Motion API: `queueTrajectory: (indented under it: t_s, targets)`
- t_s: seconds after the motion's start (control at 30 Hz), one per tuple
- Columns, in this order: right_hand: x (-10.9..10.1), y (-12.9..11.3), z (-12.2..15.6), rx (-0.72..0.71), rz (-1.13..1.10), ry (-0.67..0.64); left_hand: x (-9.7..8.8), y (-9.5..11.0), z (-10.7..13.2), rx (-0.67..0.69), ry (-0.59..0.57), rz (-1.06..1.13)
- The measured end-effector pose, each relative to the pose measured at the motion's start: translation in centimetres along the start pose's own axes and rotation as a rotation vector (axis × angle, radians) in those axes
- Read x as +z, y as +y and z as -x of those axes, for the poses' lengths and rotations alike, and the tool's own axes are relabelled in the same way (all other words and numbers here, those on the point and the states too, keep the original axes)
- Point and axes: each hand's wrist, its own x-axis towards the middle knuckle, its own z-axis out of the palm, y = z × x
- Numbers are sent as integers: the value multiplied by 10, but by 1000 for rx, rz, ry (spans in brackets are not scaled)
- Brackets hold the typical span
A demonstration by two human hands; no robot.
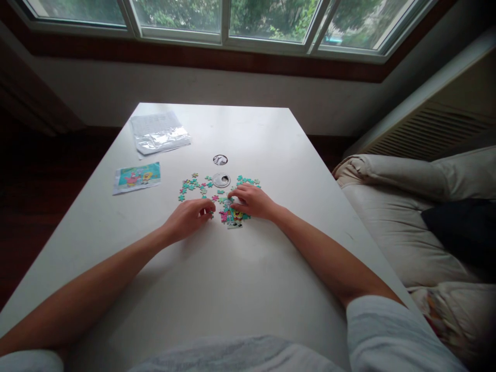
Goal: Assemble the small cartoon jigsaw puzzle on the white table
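Observation:
On the white table (232, 268) lie several small teal and pink puzzle pieces (190, 185). A joined patch of the puzzle (231, 217) sits in front of them. My left hand (188, 218) is curled, its fingertips pinching a small puzzle piece (210, 211) just left of the joined patch. My right hand (251, 201) rests on the upper right of the patch, fingers bent and pressing down on it. More loose pieces (248, 181) lie behind the right hand.
A picture card (137, 176) and a clear plastic bag over paper (158, 133) lie at the far left. Two round cable-hole covers (220, 180) sit behind the pieces. A cream sofa (406, 227) stands along the right. Windows are beyond.

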Motion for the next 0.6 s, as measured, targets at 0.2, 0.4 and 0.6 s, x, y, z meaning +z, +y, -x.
queueTrajectory:
  t_s: [0.2, 0.4, 0.6]
  targets:
    - [0, 1, 0, 4, -1, 0, 1, -3, -26, -56, 76, 88]
    - [0, 1, 0, 2, 4, 0, 11, -3, -47, -44, 108, -23]
    - [0, 1, 1, -4, -3, 3, 17, -2, -48, -33, 120, -50]
